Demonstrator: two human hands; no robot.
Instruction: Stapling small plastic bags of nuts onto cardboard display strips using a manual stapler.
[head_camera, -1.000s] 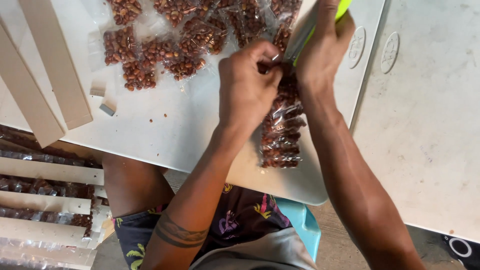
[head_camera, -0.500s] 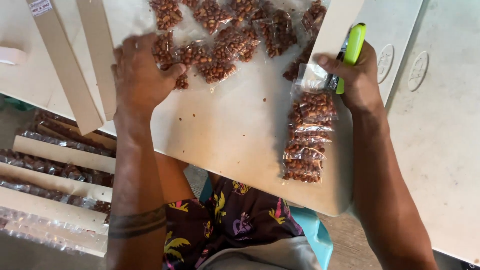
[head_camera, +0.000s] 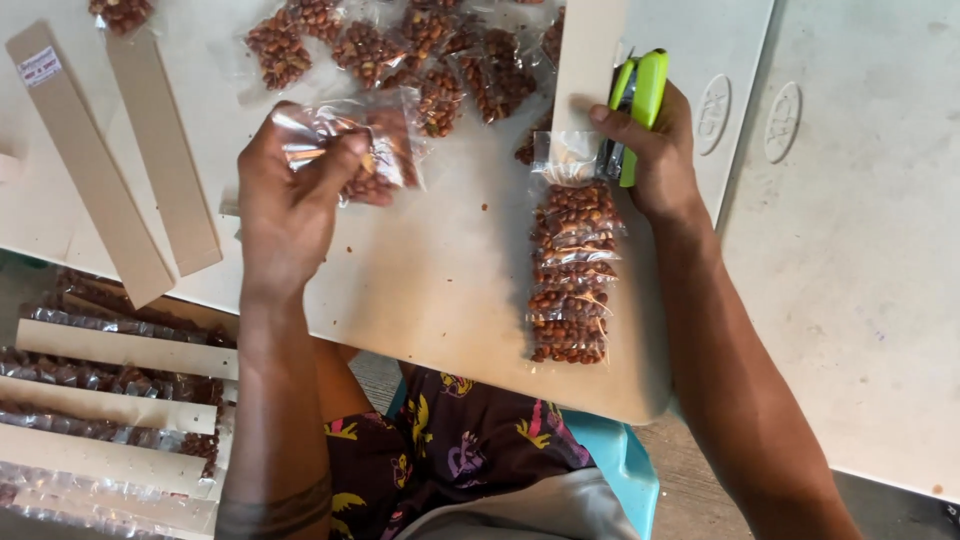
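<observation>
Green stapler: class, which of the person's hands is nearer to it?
Right. The right hand holds the green stapler against the cardboard strip; the left hand is apart, lifting a peanut packet.

A small home packing spot: peanut packets heaped at 12 o'clock on a plastic surface, finished strips stacked at 8 o'clock.
</observation>
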